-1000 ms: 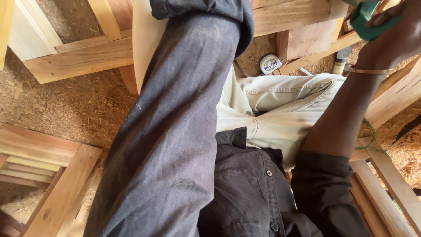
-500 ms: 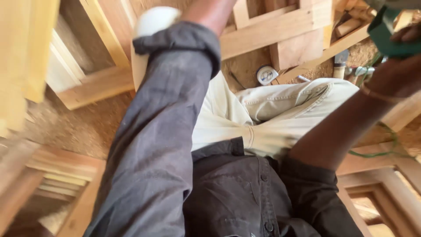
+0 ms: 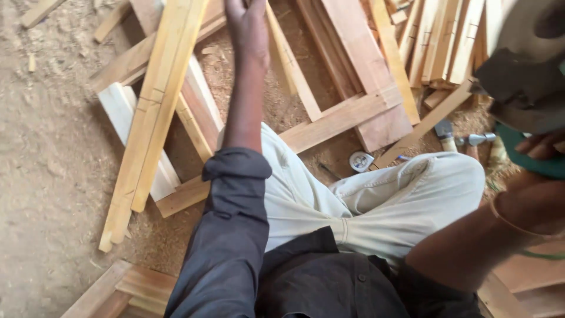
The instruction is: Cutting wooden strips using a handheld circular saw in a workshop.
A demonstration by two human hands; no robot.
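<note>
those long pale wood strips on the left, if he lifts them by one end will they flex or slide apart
The long pale wood strips look thin for their length, so they would probably sag somewhat if lifted by one end. They lie loosely side by side, unbound as far as can be seen, so they may slide apart. The left hand reaches out just beside them.

We stretch our left arm straight out ahead, sleeve pushed to the elbow, left hand (image 3: 247, 26) hanging relaxed; our right hand (image 3: 544, 147) sits raised near the edge, fingers curled closed
</note>
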